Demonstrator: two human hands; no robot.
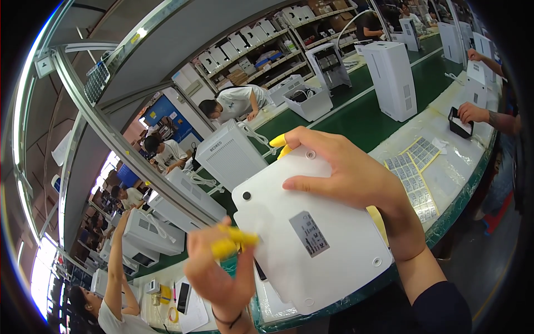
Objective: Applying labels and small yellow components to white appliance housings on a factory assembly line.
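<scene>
A white rounded panel (281,222), tilted before me, has a silver printed label (309,234) and round recesses near its corners. One recess, at the upper left, has a black round foot (247,196) in it. Across the upper right edge my right hand (347,172) grips the panel, thumb flat on its face and yellow-covered fingers behind. At the panel's left edge, blurred by motion, is my left hand (219,261). Its fingers, with yellow covers, are pinched together; whatever is between them is too smeared to make out.
Sheets of small stickers (414,178) lie on the bench at right. Beyond, a tall white appliance (389,80) and a white bin (308,103) stand on the green conveyor (350,100). Another person's hand (473,113) reaches a black tray (460,123). A phone (183,299) lies lower left.
</scene>
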